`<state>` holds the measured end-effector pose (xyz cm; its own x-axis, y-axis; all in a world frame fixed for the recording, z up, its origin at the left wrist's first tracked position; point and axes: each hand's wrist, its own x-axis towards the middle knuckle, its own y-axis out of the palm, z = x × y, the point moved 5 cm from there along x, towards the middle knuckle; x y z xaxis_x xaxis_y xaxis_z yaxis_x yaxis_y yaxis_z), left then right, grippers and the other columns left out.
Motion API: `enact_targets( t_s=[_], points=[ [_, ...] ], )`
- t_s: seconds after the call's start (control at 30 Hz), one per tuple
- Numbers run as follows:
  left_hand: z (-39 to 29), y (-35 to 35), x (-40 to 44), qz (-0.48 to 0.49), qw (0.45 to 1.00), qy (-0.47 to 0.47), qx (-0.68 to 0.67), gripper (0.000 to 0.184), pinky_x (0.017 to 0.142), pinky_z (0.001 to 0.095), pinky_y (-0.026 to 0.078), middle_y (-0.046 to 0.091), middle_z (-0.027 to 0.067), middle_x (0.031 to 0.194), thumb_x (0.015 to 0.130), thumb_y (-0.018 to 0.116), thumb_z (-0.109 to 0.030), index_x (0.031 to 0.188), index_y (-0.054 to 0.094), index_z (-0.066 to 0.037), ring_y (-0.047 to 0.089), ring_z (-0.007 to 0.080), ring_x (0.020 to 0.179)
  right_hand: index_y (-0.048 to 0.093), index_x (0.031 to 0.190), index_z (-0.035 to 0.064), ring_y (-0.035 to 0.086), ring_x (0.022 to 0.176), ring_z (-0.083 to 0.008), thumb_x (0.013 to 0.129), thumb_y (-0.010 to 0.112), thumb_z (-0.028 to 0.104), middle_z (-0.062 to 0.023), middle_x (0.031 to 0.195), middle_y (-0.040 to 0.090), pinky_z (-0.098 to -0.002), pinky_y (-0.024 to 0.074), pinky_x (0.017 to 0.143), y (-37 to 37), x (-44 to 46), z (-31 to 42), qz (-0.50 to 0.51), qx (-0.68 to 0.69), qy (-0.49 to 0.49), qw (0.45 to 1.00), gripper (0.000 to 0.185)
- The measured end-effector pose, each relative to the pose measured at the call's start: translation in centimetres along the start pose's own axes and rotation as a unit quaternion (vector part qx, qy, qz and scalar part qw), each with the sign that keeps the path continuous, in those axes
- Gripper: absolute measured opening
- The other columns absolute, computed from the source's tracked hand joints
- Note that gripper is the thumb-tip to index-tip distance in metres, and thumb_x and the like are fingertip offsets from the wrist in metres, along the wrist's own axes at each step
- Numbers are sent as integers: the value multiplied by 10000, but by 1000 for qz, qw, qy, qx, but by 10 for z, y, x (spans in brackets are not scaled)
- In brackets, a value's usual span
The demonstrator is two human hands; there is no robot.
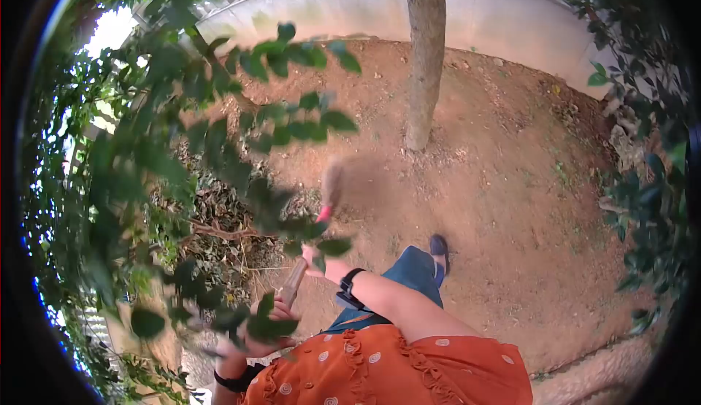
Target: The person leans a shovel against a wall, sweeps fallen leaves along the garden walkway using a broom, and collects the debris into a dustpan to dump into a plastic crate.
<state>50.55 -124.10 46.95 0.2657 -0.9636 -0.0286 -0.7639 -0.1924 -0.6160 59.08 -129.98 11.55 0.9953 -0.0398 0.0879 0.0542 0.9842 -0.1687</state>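
Note:
A broom with a wooden handle (293,282) slants up and away from my body. My right hand (315,260), with a black watch-like band on its wrist, is closed round the handle's middle. Nearer my body, my left hand (257,332) grips the upper end of the handle, partly hidden by leaves. Beyond my right hand shows a pink-red binding (326,214), and past it the broom's brown head (334,184), smeared by motion, is low over the bare soil (504,208).
A tree trunk (426,62) rises ahead, before a pale wall (328,11) with balusters. Leafy branches (175,149) hang close on the left, over a heap of dry leaves (219,204). Shrubs (653,201) line the right. My shoe (439,252) stands on the soil.

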Motion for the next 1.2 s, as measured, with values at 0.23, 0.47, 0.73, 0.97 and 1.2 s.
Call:
enact_targets(
  t_s=[0.23,0.47,0.73,0.97,1.2],
  points=[
    [-29,-54,108,-30,998,-49,-4,272,875,429,540,703,81,916,668,890,-130,841,691,-63,684,274,939,622,875,109,660,856,-380,818,625,131,-140,886,661,-452,532,764,-109,77,81,54,-19,-73,996,61],
    [-13,-77,180,-210,949,-100,-215,240,1004,509,467,665,109,876,781,802,-105,957,675,-4,660,294,942,616,919,149,653,876,-339,777,646,106,-90,923,637,-457,529,771,-241,121,72,48,-168,-129,976,151],
    [44,-132,236,-172,981,-5,-86,239,1073,480,429,710,18,853,686,890,-78,794,679,-115,696,243,930,619,954,154,648,975,-268,759,654,112,-59,990,653,-422,509,780,-279,206,26,41,-235,-136,962,202],
    [143,-217,261,-239,962,-17,-129,247,1066,471,433,714,27,862,678,889,-49,787,676,-106,693,245,935,631,953,141,657,950,-290,766,658,132,-73,960,660,-439,515,805,-269,332,-3,114,-237,-131,956,189],
    [200,-285,294,-254,955,-14,-149,254,1068,494,423,718,63,880,705,883,-58,800,651,-94,690,280,955,618,939,160,655,950,-307,785,646,156,-85,951,658,-447,520,827,-283,418,-11,169,-284,-115,937,156]
  ],
)
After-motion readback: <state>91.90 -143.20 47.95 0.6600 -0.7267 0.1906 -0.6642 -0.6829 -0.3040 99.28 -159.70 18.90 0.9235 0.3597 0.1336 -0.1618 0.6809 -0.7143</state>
